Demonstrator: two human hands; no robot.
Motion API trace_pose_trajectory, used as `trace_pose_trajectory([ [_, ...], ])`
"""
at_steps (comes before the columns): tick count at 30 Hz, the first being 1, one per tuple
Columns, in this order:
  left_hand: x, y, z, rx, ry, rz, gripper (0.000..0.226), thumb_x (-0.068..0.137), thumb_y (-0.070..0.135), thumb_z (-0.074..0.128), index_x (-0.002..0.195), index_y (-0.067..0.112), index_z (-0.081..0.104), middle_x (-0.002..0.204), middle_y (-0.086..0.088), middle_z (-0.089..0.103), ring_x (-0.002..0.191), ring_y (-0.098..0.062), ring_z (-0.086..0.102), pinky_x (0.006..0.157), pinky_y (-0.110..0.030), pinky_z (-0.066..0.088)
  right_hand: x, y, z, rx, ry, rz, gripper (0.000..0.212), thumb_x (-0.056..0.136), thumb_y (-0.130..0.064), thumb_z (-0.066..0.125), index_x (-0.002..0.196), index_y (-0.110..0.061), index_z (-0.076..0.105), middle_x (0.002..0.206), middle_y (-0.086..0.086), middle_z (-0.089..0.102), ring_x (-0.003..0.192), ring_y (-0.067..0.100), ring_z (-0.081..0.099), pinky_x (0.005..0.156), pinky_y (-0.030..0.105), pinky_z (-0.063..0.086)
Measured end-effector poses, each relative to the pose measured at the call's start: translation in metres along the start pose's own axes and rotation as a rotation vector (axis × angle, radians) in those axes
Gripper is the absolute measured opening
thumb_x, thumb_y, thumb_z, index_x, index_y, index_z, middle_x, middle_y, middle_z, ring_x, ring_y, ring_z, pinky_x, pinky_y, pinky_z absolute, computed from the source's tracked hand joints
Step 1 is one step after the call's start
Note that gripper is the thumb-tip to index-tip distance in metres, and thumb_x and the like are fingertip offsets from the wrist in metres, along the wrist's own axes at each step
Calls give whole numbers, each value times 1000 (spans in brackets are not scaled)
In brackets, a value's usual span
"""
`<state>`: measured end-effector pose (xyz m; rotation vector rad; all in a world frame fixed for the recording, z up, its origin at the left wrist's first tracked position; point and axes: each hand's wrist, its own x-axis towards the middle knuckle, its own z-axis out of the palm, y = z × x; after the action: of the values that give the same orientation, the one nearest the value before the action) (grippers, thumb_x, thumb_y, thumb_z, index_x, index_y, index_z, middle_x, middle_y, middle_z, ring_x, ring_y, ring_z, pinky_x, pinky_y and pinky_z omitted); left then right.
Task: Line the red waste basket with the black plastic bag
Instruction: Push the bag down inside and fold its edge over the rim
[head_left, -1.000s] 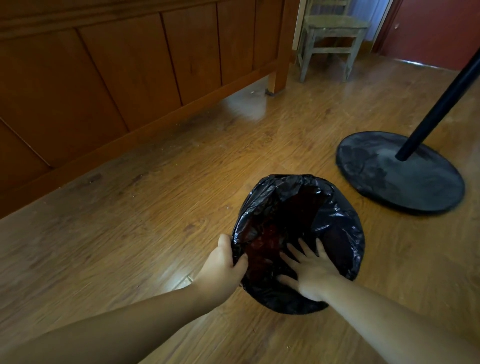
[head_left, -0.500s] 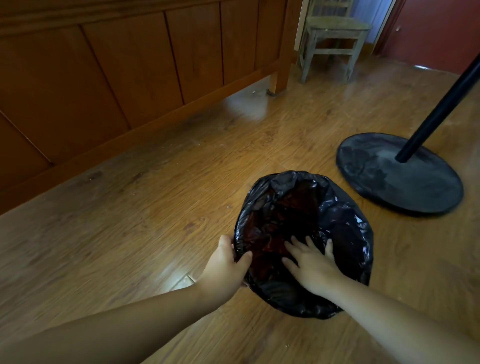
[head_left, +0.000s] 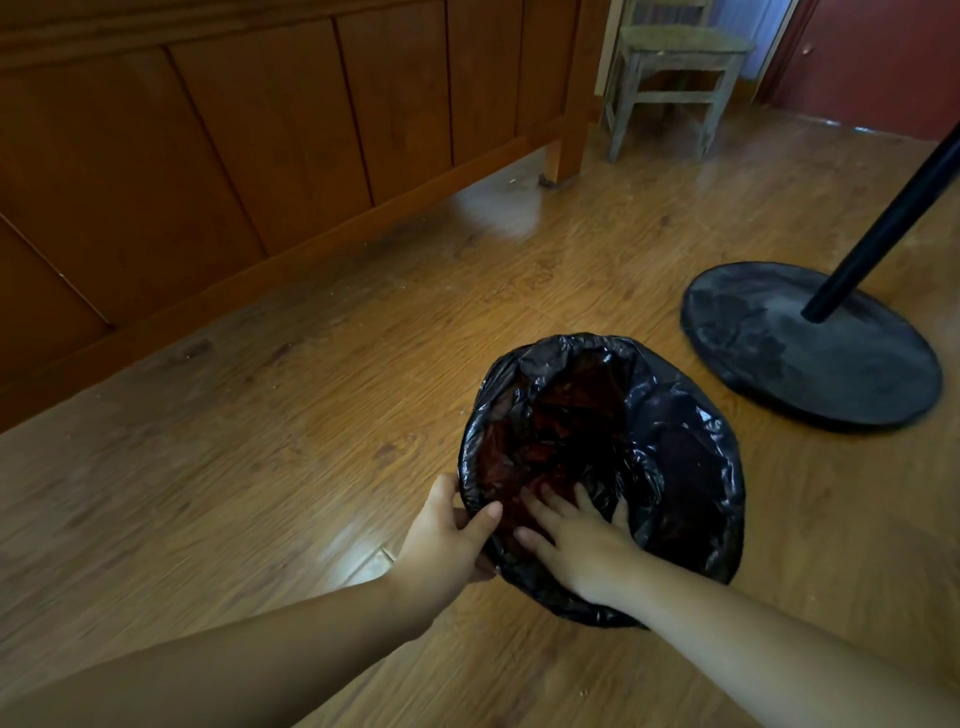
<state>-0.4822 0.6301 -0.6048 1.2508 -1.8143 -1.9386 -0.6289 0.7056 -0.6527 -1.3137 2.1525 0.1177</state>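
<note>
you had one red waste basket (head_left: 563, 410) standing on the wooden floor (head_left: 260, 467), a little right of the middle of the view. one black plastic bag (head_left: 680, 431) sat inside it, its mouth folded out over the rim on every side that could be seen. the red showed only dimly through the film on the inside. both of your hands were at the near edge. your left hand (head_left: 441, 540) clasped the rim, thumb hooked over to the inside and fingers on the outside, pinching the bag against the basket. your right hand (head_left: 582, 545) reached into the opening with its fingers spread and flat, pressing the bag against the inner wall and grasping nothing. to the right of the basket, apart from it, lay one round black stand base (head_left: 810, 348) with one black pole (head_left: 893, 218) rising from it. one wooden chair (head_left: 675, 67) stood at the far side, just beyond the end of one stretch of wooden panelling (head_left: 234, 130).
</note>
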Motion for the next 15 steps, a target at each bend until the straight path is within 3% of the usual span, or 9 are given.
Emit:
trace_pose_trajectory([
  [5,11,16,12,-178,-12,-54,28,89,26,54,113,20,41,94,-14,65,60,-20,67,61,-32,60,-19,-4,-30,212,201,-182,50,92,-54,20,139,-38,20,154,-7,10,140,18,-7,109,53,-10],
  [9,17,28,17,-332,-55,-89,31,91,29,52,118,18,40,72,-5,66,59,-20,67,60,-36,58,-33,-4,-43,305,331,-284,47,92,-50,29,137,-37,27,151,-12,20,139,8,0,112,43,-4],
  [12,19,36,15,-312,-68,-111,30,91,36,49,114,17,45,75,-5,65,63,-21,68,64,-36,56,-37,-1,-46,220,446,-336,46,92,-42,41,136,-29,34,146,-10,32,138,10,13,113,38,10],
  [15,22,40,9,-187,22,-110,23,89,41,49,98,20,55,79,-3,64,64,-17,68,65,-32,51,-39,2,-51,242,522,-404,38,90,-33,50,127,-27,48,130,-7,49,124,11,35,103,30,30],
])
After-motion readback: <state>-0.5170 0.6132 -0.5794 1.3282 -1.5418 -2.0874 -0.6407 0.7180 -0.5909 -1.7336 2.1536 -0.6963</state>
